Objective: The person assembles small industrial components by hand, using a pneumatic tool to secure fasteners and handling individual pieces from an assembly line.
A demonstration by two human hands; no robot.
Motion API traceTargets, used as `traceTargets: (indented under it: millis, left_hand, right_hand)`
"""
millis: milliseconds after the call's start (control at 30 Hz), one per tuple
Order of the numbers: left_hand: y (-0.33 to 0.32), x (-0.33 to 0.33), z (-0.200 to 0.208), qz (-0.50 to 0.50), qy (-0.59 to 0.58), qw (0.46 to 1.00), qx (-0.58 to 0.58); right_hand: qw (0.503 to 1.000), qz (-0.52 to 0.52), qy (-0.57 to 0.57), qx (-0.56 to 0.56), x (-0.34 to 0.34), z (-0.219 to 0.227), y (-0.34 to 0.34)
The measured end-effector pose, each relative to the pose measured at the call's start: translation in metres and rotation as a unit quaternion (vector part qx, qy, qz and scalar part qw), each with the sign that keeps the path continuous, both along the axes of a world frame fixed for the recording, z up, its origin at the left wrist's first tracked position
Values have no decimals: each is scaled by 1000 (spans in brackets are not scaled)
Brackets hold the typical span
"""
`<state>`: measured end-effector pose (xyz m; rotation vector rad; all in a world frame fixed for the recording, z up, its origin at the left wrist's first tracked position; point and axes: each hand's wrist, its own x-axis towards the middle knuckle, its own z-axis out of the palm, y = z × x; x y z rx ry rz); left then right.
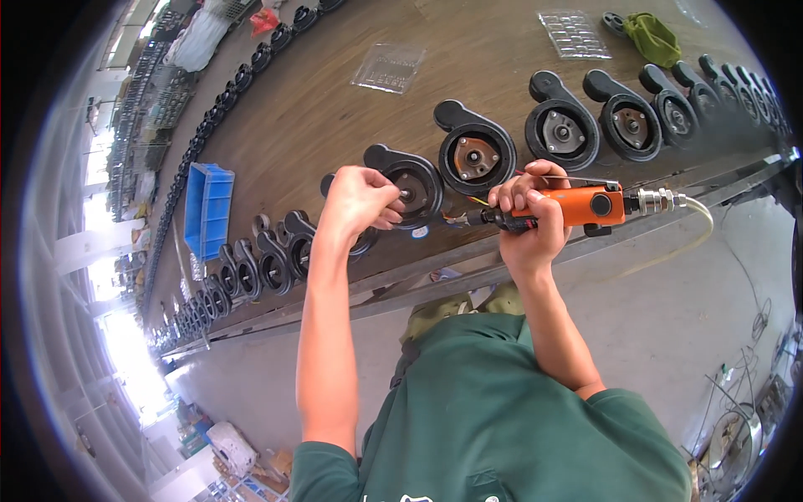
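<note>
My right hand (535, 213) grips an orange air screwdriver (581, 207) lying level, its black nose pointing left and a clear hose (703, 222) at its rear. My left hand (361, 201) is pinched over a black round housing (425, 180) with a stubby arm. The fingertips are at the metal shaft in its middle; what they hold, if anything, is hidden. Just right of it lies a similar housing (475, 159) with a brown three-cornered plate and a centre shaft. Coloured wires (477, 201) show beside the screwdriver's nose.
More black housings (562, 125) line the bench (335, 117) edge on both sides, with another row along the far side. A blue bin (209, 209) stands at the left. Clear plastic trays (389, 67) and a green cloth bundle (652, 39) lie farther back.
</note>
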<state>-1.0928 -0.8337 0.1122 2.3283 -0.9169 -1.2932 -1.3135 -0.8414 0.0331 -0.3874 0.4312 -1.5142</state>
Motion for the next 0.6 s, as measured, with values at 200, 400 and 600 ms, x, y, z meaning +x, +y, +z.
traceTargets:
  millis: [200,400,600]
  left_hand:
    - [57,29,-49,164,298,920,-194]
    - [103,6,-73,214,449,847,-187]
    - [127,-17,-76,265,559,757,-213]
  right_hand:
    - [999,-7,33,-7,5,16,18]
    - [995,-3,71,-71,22,37,43]
    - [991,9,88,-104,47,56,54]
